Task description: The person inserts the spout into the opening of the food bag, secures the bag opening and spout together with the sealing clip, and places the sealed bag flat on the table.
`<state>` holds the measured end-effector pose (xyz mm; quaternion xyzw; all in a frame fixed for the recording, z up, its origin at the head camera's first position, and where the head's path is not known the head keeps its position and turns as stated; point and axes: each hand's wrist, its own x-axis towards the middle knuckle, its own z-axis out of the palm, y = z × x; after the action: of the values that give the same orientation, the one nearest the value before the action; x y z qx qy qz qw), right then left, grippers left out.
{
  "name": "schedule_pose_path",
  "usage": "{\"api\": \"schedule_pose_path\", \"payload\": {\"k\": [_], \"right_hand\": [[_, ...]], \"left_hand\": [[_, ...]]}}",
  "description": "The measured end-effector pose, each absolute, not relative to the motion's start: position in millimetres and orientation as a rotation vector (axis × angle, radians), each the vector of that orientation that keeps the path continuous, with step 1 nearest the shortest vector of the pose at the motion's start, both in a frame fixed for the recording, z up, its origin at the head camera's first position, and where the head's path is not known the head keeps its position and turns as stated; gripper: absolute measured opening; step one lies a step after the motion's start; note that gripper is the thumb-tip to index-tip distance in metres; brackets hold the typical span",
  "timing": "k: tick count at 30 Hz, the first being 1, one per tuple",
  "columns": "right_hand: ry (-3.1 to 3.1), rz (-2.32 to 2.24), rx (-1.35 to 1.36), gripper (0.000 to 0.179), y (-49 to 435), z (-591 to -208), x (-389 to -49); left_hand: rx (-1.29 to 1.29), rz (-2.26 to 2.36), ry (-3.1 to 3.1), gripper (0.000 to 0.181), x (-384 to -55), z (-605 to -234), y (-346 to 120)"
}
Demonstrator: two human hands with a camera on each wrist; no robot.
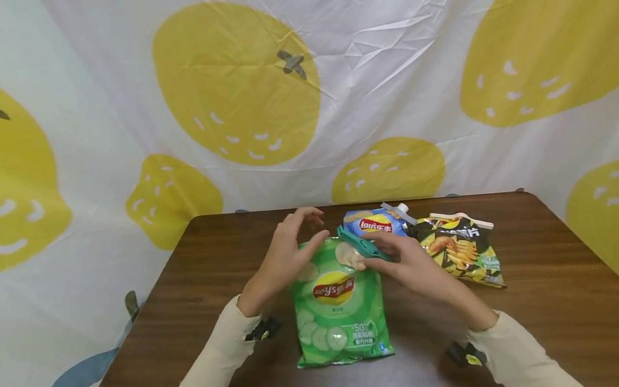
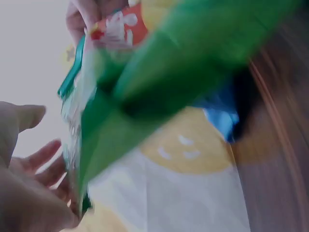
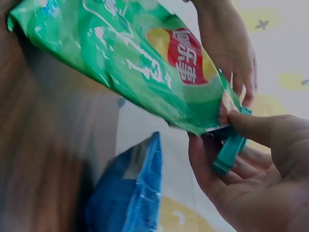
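Note:
A green Lay's chip bag [image 1: 338, 317] stands tilted, its printed front toward me. Across its top right corner lies a teal bag clip [image 1: 360, 244], at an angle. My right hand [image 1: 411, 263] holds the clip and the bag's top edge, thumb in front and fingers behind; the right wrist view shows the clip [image 3: 229, 152] within that grip. At the top left corner is my left hand [image 1: 285, 247], thumb and fingers spread apart. The left wrist view shows a gap between its thumb [image 2: 29, 116] and fingers; whether these fingers touch the bag is unclear.
Behind the green bag lies a blue Lay's bag [image 1: 374, 221] with a grey clip [image 1: 398, 213] on it. To its right is a black-and-yellow chip bag [image 1: 459, 250] with a pale clip [image 1: 461, 219]. A lemon-patterned cloth [image 1: 271, 188] hangs behind the brown wooden table [image 1: 217, 252].

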<state>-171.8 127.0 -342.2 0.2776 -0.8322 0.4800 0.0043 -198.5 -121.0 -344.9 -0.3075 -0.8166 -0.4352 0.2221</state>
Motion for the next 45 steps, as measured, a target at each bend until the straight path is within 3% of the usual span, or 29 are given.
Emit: {"api": "schedule_pose_path", "payload": {"k": [6, 10, 15, 22, 29, 34, 39, 45], "right_hand": [[-2.574, 1.609, 0.738, 0.044, 128, -343, -168], [-2.553, 1.743, 0.782, 0.047, 137, -360, -178], [-2.645, 1.841, 0.844, 0.053, 155, -383, -185], [-2.624, 2.073, 0.887, 0.032, 152, -404, -187], [-2.461, 2.117, 0.722, 0.030, 132, -406, -193], [-2.440, 2.180, 0.605, 0.036, 119, -402, -205], [-2.503, 2.004, 0.524, 0.043, 97, -391, -221], [-2.549, 1.243, 0.596, 0.022, 63, -371, -237]], "left_hand": [[-0.705, -1.607, -2.368, 0.046, -176, -364, -151], [-0.835, -1.927, -2.466, 0.036, -167, -386, -153], [-0.900, -1.867, -2.459, 0.023, -174, -408, -152], [-0.684, -1.968, -2.436, 0.026, -170, -400, -161], [-0.491, -2.427, -2.388, 0.039, -165, -422, -173], [-0.444, -2.420, -2.290, 0.041, -183, -438, -173], [-0.298, -2.329, -2.206, 0.035, -213, -421, -178], [-0.103, -2.273, -2.200, 0.033, -250, -417, -202]]}}
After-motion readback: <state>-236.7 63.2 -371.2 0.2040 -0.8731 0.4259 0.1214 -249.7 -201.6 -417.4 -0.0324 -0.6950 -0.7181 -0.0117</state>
